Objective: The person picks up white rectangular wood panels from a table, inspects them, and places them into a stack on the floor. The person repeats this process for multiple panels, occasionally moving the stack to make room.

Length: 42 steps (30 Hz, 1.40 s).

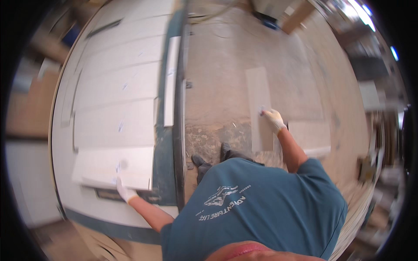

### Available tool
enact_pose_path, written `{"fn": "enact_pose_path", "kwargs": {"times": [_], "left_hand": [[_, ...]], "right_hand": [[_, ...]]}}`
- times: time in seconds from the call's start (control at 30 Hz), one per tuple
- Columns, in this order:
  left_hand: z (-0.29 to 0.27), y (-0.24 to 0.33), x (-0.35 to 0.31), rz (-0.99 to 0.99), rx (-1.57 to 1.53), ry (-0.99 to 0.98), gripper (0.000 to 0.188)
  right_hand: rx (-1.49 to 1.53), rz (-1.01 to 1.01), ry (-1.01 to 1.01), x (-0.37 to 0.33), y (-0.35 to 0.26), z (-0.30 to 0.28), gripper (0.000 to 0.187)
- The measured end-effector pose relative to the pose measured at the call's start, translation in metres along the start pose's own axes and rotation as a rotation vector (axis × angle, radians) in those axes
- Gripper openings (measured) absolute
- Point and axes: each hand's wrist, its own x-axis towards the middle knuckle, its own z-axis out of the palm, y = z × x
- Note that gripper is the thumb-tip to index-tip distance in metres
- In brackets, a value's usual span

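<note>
My left hand (125,192), in a white glove, is at the near edge of a white panel (137,163) on the long table. Its thumb lies on top by a blue mark, and the other fingers seem hidden under the edge. Out to the right, my right hand (274,121), also gloved, reaches over a narrow pale board (257,87). Its fingers are closed near a small dark and bluish spot on the board. Blur hides whether that spot is a held object or a mark.
More white panels (115,98) with blue marks lie in a row along the table. A narrow white strip (172,80) lies along its right edge. Another pale panel (309,135) is right of my right hand. A brown box (298,17) stands on the far floor.
</note>
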Motion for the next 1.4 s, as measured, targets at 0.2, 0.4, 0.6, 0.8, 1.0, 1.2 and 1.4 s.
{"fn": "enact_pose_path", "kwargs": {"times": [0.2,0.4,0.6,0.8,1.0,1.2,1.4], "left_hand": [[0.035,0.048,-0.051,0.183,0.121,0.021,0.086],[0.097,0.055,-0.143,0.355,0.327,0.117,0.083],[0.212,0.021,-0.243,0.33,0.404,-0.028,0.081],[0.394,-0.052,-0.332,0.187,0.481,-0.358,0.08],[0.613,-0.203,-0.392,-0.049,0.601,-0.807,0.065],[0.845,-0.429,-0.481,-0.09,0.925,-1.182,0.046],[1.034,-0.677,-0.669,-0.174,1.296,-1.531,0.043]], "right_hand": [[-0.264,0.244,-0.025,-0.024,0.138,-0.061,0.033],[-0.374,0.653,-0.137,-0.139,0.352,-0.099,0.047],[-0.154,0.986,-0.066,-0.232,0.513,-0.131,0.047],[0.079,0.989,0.067,-0.222,0.574,-0.183,0.037],[0.297,0.866,0.297,-0.176,0.596,-0.248,0.042],[0.434,0.972,0.478,-0.159,0.637,-0.29,0.046],[0.48,1.213,0.663,-0.18,0.636,-0.305,0.036]]}}
